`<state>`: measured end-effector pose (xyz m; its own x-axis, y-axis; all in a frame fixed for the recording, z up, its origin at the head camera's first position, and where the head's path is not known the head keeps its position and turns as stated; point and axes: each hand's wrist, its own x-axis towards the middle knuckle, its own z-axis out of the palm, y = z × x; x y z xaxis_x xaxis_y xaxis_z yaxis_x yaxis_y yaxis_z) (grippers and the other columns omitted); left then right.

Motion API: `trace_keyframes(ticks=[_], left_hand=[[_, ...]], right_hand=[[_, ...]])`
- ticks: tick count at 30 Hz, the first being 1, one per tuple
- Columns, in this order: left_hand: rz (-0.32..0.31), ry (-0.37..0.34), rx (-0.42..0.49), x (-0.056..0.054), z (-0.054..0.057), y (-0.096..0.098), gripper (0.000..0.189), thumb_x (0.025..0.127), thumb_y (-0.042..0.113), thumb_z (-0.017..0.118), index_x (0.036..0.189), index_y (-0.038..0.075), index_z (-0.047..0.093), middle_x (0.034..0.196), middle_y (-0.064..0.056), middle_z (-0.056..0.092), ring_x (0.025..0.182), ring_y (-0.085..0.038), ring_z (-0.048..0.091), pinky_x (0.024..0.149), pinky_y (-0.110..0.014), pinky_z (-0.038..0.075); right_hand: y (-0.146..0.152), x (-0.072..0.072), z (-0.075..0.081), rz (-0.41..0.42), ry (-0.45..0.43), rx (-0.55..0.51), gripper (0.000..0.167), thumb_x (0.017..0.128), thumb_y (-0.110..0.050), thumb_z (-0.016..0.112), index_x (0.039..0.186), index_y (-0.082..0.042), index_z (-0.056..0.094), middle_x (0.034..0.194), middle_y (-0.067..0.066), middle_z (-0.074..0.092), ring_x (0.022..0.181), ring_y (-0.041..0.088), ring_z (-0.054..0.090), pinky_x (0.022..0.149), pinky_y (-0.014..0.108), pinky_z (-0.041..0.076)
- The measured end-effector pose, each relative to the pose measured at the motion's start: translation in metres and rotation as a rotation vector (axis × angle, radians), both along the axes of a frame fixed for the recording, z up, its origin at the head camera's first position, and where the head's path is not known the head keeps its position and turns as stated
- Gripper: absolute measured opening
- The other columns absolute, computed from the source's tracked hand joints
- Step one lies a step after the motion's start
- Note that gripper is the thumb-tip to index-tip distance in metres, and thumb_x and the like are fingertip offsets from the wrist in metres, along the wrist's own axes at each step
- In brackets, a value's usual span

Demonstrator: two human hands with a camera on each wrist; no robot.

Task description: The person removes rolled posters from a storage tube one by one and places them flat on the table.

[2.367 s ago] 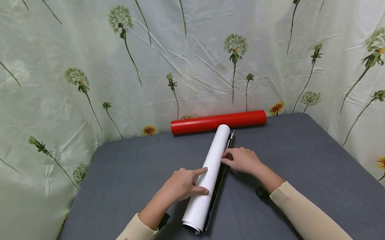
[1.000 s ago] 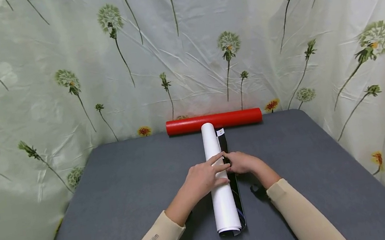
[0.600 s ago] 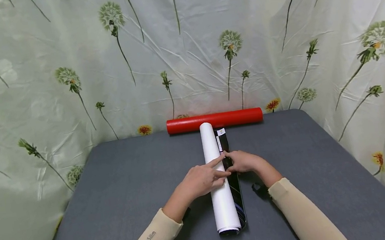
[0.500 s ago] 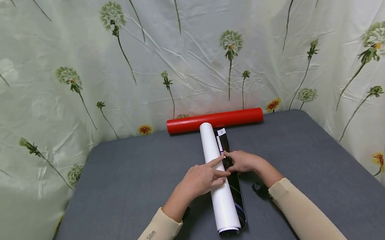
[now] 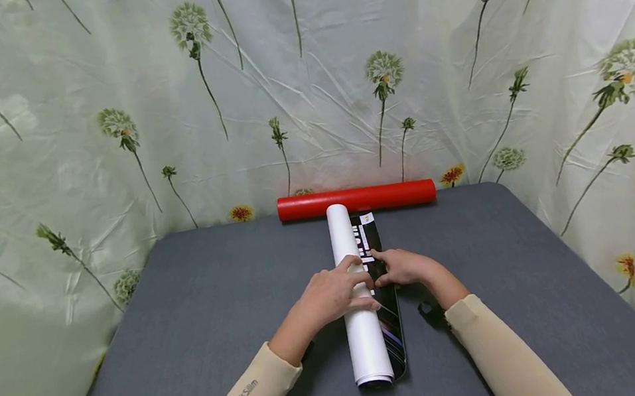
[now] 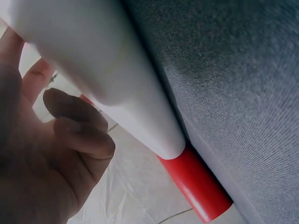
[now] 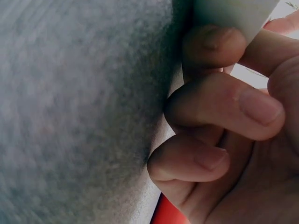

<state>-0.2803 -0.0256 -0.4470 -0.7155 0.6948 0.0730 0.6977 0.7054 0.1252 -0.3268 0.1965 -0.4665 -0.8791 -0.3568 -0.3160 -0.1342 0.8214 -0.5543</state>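
Observation:
A rolled poster [image 5: 367, 345], white outside, lies lengthwise on the grey tabletop [image 5: 233, 289]. On its right side a strip of the black printed face [image 5: 391, 322] shows, with white lettering. My left hand [image 5: 330, 295] lies across the roll, fingertips reaching to its right side. In the left wrist view, two of that hand's fingers [image 6: 84, 135] are bent away from the paper [image 6: 107, 60]. My right hand [image 5: 403, 267] pinches the strip's free edge between thumb and fingers. Close up, the right wrist view shows its curled fingers [image 7: 224, 102] near the cloth, under the white paper [image 7: 233, 16].
A red tube [image 5: 395, 194] lies crosswise at the back of the table, just beyond the roll's far end. Behind it hangs a pale curtain [image 5: 304, 93] printed with dandelions. Dark wrist straps [image 5: 431, 311] show below the sleeves.
The roll has swung from a slant to point straight away from me. It has since shifted slightly left, baring more of the black face. My right hand keeps the edge while my left moves over the roll.

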Motion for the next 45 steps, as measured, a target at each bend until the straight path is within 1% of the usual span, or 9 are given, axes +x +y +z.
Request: trace_keyframes(ticks=[5, 8, 13, 18, 22, 29, 35, 41, 45], left_hand=[[-0.015, -0.010, -0.066, -0.0016, -0.0015, -0.0005, 0.041, 0.099, 0.060, 0.066, 0.135, 0.042, 0.073, 0.164, -0.001, 0.050, 0.097, -0.023, 0.076, 0.069, -0.035, 0.057], [-0.009, -0.032, -0.073, -0.0020, -0.0021, -0.0009, 0.040, 0.100, 0.058, 0.065, 0.135, 0.041, 0.073, 0.166, 0.000, 0.047, 0.103, -0.023, 0.076, 0.070, -0.035, 0.057], [0.038, -0.035, -0.013, -0.0014, -0.0012, -0.0011, 0.038, 0.097, 0.061, 0.068, 0.124, 0.037, 0.079, 0.160, -0.003, 0.053, 0.095, -0.024, 0.074, 0.074, -0.036, 0.058], [0.055, -0.024, 0.013, -0.0011, -0.0001, -0.0017, 0.036, 0.093, 0.060, 0.074, 0.118, 0.035, 0.080, 0.155, -0.003, 0.056, 0.083, -0.025, 0.072, 0.070, -0.036, 0.057], [0.051, -0.037, -0.011, -0.0015, 0.0007, -0.0022, 0.033, 0.096, 0.056, 0.072, 0.122, 0.037, 0.080, 0.157, -0.002, 0.055, 0.087, -0.026, 0.073, 0.072, -0.037, 0.058], [0.054, -0.060, -0.061, -0.0018, 0.0021, -0.0034, 0.029, 0.100, 0.053, 0.069, 0.123, 0.039, 0.079, 0.161, 0.000, 0.053, 0.090, -0.024, 0.071, 0.074, -0.036, 0.058], [0.075, -0.033, -0.015, -0.0008, 0.0018, -0.0038, 0.031, 0.094, 0.060, 0.073, 0.116, 0.038, 0.081, 0.156, -0.002, 0.056, 0.086, -0.026, 0.071, 0.073, -0.038, 0.058], [0.058, -0.017, -0.044, -0.0009, 0.0011, -0.0041, 0.031, 0.098, 0.056, 0.070, 0.121, 0.039, 0.080, 0.159, -0.002, 0.054, 0.084, -0.025, 0.071, 0.069, -0.036, 0.057], [0.056, -0.032, -0.062, -0.0009, 0.0017, -0.0048, 0.030, 0.099, 0.055, 0.069, 0.123, 0.040, 0.080, 0.161, -0.002, 0.053, 0.087, -0.024, 0.071, 0.071, -0.035, 0.057]], right_hand=[[0.0006, 0.0003, 0.0011, -0.031, -0.034, -0.010, 0.088, 0.096, -0.016, 0.079, 0.167, -0.002, 0.029, 0.123, 0.021, 0.063, 0.067, 0.017, 0.058, 0.065, 0.028, 0.050], [0.0009, 0.0006, 0.0011, -0.047, -0.057, -0.029, 0.089, 0.095, -0.017, 0.080, 0.167, -0.004, 0.029, 0.124, 0.021, 0.063, 0.063, 0.016, 0.058, 0.063, 0.028, 0.052], [0.0015, 0.0011, 0.0017, -0.062, -0.097, -0.060, 0.090, 0.096, -0.016, 0.079, 0.168, -0.005, 0.027, 0.118, 0.021, 0.064, 0.058, 0.016, 0.059, 0.059, 0.028, 0.051], [0.0025, 0.0005, 0.0027, -0.063, -0.121, -0.064, 0.092, 0.095, -0.016, 0.080, 0.169, -0.005, 0.025, 0.117, 0.021, 0.063, 0.056, 0.015, 0.059, 0.055, 0.027, 0.049], [0.0028, -0.0002, 0.0029, -0.073, -0.126, -0.055, 0.093, 0.095, -0.016, 0.080, 0.169, -0.007, 0.024, 0.110, 0.020, 0.064, 0.054, 0.015, 0.059, 0.053, 0.027, 0.047], [0.0034, 0.0001, 0.0017, -0.072, -0.109, -0.037, 0.091, 0.096, -0.017, 0.080, 0.169, -0.007, 0.026, 0.121, 0.021, 0.063, 0.055, 0.015, 0.061, 0.056, 0.027, 0.050], [0.0047, 0.0012, 0.0015, -0.072, -0.111, -0.038, 0.088, 0.098, -0.016, 0.077, 0.169, -0.008, 0.027, 0.106, 0.020, 0.067, 0.056, 0.016, 0.060, 0.057, 0.028, 0.049], [0.0053, 0.0023, 0.0025, -0.063, -0.094, -0.024, 0.086, 0.098, -0.016, 0.076, 0.168, -0.007, 0.028, 0.128, 0.023, 0.064, 0.057, 0.016, 0.060, 0.058, 0.029, 0.051], [0.0060, 0.0025, 0.0037, -0.061, -0.092, -0.027, 0.085, 0.098, -0.015, 0.076, 0.168, -0.006, 0.028, 0.123, 0.023, 0.065, 0.055, 0.016, 0.059, 0.057, 0.028, 0.050]])
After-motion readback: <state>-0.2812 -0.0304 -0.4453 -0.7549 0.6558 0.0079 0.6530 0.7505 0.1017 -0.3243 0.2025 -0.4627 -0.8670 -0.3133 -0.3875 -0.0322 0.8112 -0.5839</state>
